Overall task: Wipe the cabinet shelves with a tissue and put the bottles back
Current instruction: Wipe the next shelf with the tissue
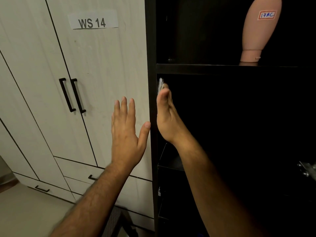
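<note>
left hand [125, 132] flat against pale wardrobe door [95, 86], fingers [124, 106] straight and released, thumb touching black cabinet's upright edge [151, 82]. right hand [166, 115] inside black cabinet [239, 117], below upper shelf [222, 68], pressed to inner left wall. white tissue [160, 83] trapped between right fingertips and that wall, just under the shelf; fingers mostly straight, pressing rather than clenched. pink bottle [259, 31] with red-bordered label standing on upper shelf, well right of tissue. paper sign "ws 14" [93, 20] on wardrobe; two black handles [72, 94] below it. lower shelf [169, 161] dim.
</note>
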A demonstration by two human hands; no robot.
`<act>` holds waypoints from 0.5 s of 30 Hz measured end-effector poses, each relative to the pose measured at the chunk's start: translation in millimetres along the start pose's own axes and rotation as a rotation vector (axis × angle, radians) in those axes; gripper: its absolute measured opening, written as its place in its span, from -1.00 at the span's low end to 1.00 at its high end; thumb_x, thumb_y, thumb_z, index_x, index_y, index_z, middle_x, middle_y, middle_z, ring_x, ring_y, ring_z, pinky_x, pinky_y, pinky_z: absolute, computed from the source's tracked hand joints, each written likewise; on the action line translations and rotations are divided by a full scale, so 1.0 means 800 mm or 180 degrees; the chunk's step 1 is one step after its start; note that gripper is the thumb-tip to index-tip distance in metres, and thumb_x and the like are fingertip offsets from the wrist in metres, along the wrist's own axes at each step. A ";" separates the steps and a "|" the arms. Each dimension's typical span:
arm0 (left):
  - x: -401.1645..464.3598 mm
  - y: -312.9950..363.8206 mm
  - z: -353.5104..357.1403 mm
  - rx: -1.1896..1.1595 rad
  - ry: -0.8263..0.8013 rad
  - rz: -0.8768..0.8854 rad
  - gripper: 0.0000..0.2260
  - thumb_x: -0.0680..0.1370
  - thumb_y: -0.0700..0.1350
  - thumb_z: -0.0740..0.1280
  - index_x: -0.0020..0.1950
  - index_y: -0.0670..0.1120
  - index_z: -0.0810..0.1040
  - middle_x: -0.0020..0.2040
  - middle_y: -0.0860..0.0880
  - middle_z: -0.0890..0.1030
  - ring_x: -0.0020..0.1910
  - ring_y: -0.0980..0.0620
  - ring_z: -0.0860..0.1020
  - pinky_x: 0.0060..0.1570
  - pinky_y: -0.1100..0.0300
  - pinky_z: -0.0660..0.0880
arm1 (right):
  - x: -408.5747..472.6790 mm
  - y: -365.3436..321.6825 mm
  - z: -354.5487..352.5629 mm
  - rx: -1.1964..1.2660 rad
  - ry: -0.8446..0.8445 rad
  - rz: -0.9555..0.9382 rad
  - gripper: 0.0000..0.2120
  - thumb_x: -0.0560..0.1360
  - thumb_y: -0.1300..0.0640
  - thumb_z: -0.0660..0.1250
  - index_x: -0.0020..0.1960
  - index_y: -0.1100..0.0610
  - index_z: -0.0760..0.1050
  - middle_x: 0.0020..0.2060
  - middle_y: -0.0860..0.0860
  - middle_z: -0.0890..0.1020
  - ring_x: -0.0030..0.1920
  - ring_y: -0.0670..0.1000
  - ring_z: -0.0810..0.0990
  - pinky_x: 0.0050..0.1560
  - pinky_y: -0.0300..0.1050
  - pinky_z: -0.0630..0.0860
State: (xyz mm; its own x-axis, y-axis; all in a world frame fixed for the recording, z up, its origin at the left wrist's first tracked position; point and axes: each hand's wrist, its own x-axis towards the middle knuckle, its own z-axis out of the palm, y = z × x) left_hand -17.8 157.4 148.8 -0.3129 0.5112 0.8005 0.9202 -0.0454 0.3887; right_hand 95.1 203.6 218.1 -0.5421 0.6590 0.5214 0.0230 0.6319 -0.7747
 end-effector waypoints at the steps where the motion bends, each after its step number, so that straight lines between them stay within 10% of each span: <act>1: 0.000 0.000 0.000 -0.0012 -0.0004 -0.0007 -0.38 0.62 0.19 0.05 0.59 -0.05 -0.04 0.60 -0.07 0.00 0.58 0.00 -0.12 0.52 -0.14 0.01 | 0.001 -0.003 0.000 -0.0005 0.0007 -0.0034 0.07 0.17 -0.55 -0.34 0.58 -0.06 -0.23 0.57 -0.12 -0.05 0.34 -0.39 -0.12 0.39 -0.28 -0.11; 6: -0.001 -0.005 -0.003 -0.0035 0.0009 -0.0012 -0.35 0.60 0.21 0.08 0.59 -0.04 -0.02 0.61 -0.05 0.00 0.58 0.01 -0.12 0.51 -0.17 0.05 | -0.031 0.040 0.015 -0.0246 -0.0131 -0.0548 -0.21 0.39 -0.50 -0.32 0.50 -0.16 -0.37 0.47 -0.32 -0.38 0.49 -0.29 -0.30 0.53 -0.10 -0.23; 10: 0.003 -0.010 -0.008 0.0006 0.0026 0.0052 -0.30 0.58 0.24 0.13 0.59 -0.05 -0.02 0.60 -0.07 0.02 0.58 0.00 -0.10 0.50 -0.21 0.08 | -0.060 0.088 0.029 0.0014 -0.0223 0.0193 -0.19 0.36 -0.58 -0.30 0.48 -0.26 -0.39 0.50 -0.31 -0.34 0.49 -0.33 -0.28 0.57 0.07 -0.13; 15: 0.006 -0.013 -0.008 -0.0092 0.0013 0.0077 -0.27 0.56 0.25 0.18 0.59 -0.06 -0.02 0.60 -0.07 0.01 0.58 0.01 -0.10 0.52 -0.14 0.05 | -0.043 0.060 0.017 0.0040 -0.0244 0.0092 -0.05 0.23 -0.64 -0.34 0.49 -0.21 -0.41 0.41 -0.42 -0.41 0.35 -0.54 -0.31 0.40 -0.44 -0.21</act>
State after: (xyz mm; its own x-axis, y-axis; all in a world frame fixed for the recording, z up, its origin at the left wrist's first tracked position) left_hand -30.8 154.8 151.7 -0.2916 0.5061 0.8117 0.9204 -0.0825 0.3821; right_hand 103.5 205.6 158.2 -0.6041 0.6435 0.4701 0.0294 0.6074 -0.7938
